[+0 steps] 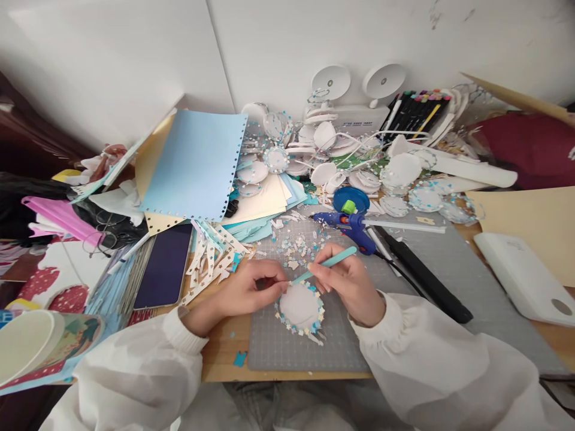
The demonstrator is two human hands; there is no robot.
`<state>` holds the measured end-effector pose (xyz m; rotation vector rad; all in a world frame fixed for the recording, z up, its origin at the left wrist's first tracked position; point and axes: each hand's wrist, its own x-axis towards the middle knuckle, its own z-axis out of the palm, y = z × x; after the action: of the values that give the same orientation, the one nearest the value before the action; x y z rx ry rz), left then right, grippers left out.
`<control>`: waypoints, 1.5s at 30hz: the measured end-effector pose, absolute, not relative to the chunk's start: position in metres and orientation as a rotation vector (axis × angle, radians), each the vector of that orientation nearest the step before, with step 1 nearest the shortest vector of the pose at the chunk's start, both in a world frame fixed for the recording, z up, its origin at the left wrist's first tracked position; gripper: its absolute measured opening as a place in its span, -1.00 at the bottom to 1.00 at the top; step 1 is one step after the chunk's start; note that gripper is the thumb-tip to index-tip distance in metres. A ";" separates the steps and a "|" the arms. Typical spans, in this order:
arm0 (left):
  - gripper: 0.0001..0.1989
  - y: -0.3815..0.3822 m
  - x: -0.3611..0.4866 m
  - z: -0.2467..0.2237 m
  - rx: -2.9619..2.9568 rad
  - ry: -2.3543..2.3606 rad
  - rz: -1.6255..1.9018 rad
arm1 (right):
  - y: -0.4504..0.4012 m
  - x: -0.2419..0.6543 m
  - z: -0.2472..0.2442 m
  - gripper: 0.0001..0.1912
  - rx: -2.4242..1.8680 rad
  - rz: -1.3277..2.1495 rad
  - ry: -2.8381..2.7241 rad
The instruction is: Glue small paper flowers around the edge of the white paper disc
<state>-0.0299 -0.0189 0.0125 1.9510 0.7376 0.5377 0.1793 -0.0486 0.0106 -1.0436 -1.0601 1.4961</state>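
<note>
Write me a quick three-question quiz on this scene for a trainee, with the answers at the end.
1. What is the right hand holding?
a) the blue glue gun
b) a slim teal tool
c) a black marker

2. True or false: small star shapes line the rim of the white disc near the hands.

3. Fill the gap: the dark phone lies off to the person's ____ side.

Key: 1. b; 2. true; 3. left
</note>
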 end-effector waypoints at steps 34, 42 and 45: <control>-0.85 -0.019 -0.028 0.014 1.941 0.716 0.501 | -0.049 0.180 0.009 -0.65 -1.236 1.309 -1.145; -0.81 -0.019 -0.025 0.018 1.967 0.682 0.522 | -0.048 0.179 0.009 -0.62 -1.276 1.289 -1.096; -0.82 -0.019 -0.025 0.017 1.972 0.674 0.525 | -0.047 0.179 0.007 -0.65 -1.203 1.348 -1.052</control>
<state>-0.0254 -0.0188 0.0171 1.9717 0.6740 0.5246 0.1794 -0.0471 0.0072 -1.2029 -1.0524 1.3481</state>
